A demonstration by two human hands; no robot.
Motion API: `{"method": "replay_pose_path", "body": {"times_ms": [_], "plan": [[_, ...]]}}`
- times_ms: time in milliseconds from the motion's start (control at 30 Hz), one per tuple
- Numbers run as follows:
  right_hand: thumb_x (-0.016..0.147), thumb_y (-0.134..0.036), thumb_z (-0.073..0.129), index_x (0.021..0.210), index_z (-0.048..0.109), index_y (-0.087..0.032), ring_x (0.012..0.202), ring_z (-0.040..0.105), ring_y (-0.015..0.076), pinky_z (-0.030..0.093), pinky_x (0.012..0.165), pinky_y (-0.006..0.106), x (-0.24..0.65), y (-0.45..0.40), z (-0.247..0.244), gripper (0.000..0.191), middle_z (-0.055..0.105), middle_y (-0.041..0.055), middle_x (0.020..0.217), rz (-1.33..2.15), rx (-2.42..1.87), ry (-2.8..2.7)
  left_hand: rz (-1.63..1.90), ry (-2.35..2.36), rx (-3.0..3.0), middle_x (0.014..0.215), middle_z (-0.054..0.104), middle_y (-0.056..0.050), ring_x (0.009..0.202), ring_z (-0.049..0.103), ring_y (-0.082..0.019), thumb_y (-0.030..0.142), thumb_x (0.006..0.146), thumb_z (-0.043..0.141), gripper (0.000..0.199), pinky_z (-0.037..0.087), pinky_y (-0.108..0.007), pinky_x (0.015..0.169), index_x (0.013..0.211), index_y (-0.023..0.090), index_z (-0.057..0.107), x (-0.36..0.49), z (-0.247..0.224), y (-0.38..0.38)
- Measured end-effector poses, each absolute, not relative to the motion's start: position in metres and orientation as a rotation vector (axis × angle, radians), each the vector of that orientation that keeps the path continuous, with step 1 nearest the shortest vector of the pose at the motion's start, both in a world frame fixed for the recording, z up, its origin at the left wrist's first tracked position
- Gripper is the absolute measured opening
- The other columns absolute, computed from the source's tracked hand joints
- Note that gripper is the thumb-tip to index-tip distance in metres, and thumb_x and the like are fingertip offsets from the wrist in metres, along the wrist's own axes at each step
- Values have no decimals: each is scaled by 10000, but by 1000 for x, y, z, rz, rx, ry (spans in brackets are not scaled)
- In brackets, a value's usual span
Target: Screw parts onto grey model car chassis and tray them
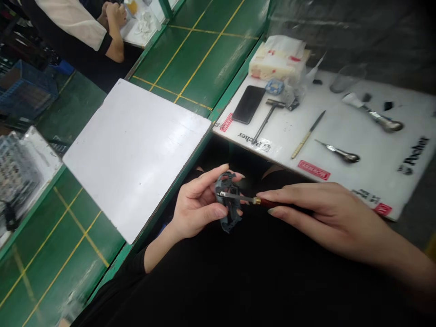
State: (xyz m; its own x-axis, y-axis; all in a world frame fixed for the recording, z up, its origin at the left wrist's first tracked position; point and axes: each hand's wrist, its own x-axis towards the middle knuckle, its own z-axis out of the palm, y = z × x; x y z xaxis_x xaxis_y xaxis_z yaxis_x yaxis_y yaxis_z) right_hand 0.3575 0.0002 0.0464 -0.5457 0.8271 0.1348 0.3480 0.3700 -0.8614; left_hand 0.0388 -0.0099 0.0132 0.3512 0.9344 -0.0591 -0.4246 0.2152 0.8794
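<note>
My left hand [200,202] holds a dark grey openwork moulded piece [229,222] upright between thumb and fingers, above my black-clothed lap. My right hand [327,215] grips a hand tool [262,201] with a dark red wooden handle, a brass ferrule and a flat steel shaft. The steel tip lies across the dark piece and seems to touch it, reaching in near my left fingers. Part of the handle is hidden inside my right hand. My fingers cover some of the dark piece.
A white mat [361,181] on the right holds a phone [248,104], a small hammer [269,116], a file [308,135], steel-tipped tools [337,152] and a tissue pack [277,59]. A white board [132,159] lies on the green bench [200,54]. A co-worker's arm [116,41] shows top left.
</note>
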Motion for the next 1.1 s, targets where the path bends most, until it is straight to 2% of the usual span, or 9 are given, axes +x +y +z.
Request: {"method": "replay_pose_path", "body": {"times_ms": [100, 200, 300, 467, 667, 767, 867, 967, 1100], "plan": [[1249, -381, 791, 1430, 985, -320, 1174, 979, 277, 767, 1032, 357, 369, 5, 29, 273, 1000, 48, 1337, 1174, -1216, -1989, 1111, 750, 782, 1573, 903, -101, 1116, 952, -309, 408, 1032, 1080, 600, 864, -437, 872, 1602, 452, 896, 38, 12, -6], [1318, -498, 610, 1535, 946, -258, 1229, 954, 325, 765, 1148, 474, 386, 19, -4, 467, 977, 110, 1386, 1014, -1827, -1724, 1100, 842, 705, 1515, 871, -130, 1055, 910, -279, 505, 939, 1152, 793, 851, -389, 787, 1664, 386, 853, 38, 8, 2], [1269, -240, 508, 1784, 779, -179, 1588, 800, 385, 637, 1380, 568, 401, 35, -38, 586, 834, 203, 1692, 642, -2236, -1527, 996, 911, 654, 1342, 817, -97, 968, 839, -231, 556, 880, 1185, 886, 828, -364, 721, 1659, 313, 840, 45, 0, 10], [1245, -263, 572, 1681, 844, -146, 1461, 811, 456, 688, 1238, 564, 405, 51, -67, 528, 763, 279, 1626, 512, -2429, -1479, 833, 1033, 764, 1294, 790, -82, 939, 767, -200, 475, 917, 1165, 691, 768, -323, 671, 1482, 255, 834, 63, -12, 14], [1220, -397, 704, 1691, 804, -107, 1597, 656, 534, 567, 1343, 650, 394, 52, -60, 562, 701, 324, 1650, 528, -2379, -1551, 715, 1107, 919, 1120, 833, -34, 1062, 825, -186, 407, 852, 1224, 654, 727, -260, 934, 1343, 239, 825, 68, -14, 14], [1247, -454, 678, 1638, 843, -160, 1487, 743, 440, 597, 1322, 574, 378, 35, -46, 516, 759, 254, 1616, 666, -2194, -1632, 649, 1050, 848, 1195, 833, -57, 947, 811, -167, 481, 926, 1173, 629, 721, -257, 795, 1408, 228, 858, 63, -10, 13], [1235, -594, 721, 1360, 956, -262, 1186, 848, 314, 690, 1082, 437, 357, 15, -31, 426, 898, 124, 1361, 1130, -1692, -1718, 674, 1042, 788, 1229, 840, -72, 875, 822, -168, 493, 993, 1118, 589, 748, -284, 736, 1456, 217, 880, 59, -7, 10], [1176, -691, 802, 1197, 975, -266, 1084, 849, 296, 676, 951, 403, 336, 6, -19, 459, 929, 96, 1204, 1512, -1290, -1605, 725, 1082, 802, 1193, 851, -62, 911, 865, -202, 403, 967, 1142, 595, 808, -337, 776, 1474, 217, 892, 58, -5, 6], [1089, -780, 889, 1097, 945, -239, 944, 785, 271, 618, 824, 368, 320, 10, -14, 544, 898, 72, 1037, 1679, -1344, -1401, 798, 1062, 817, 1141, 865, -43, 863, 866, -187, 310, 917, 1173, 593, 824, -335, 753, 1444, 226, 914, 62, 0, 2]]}}
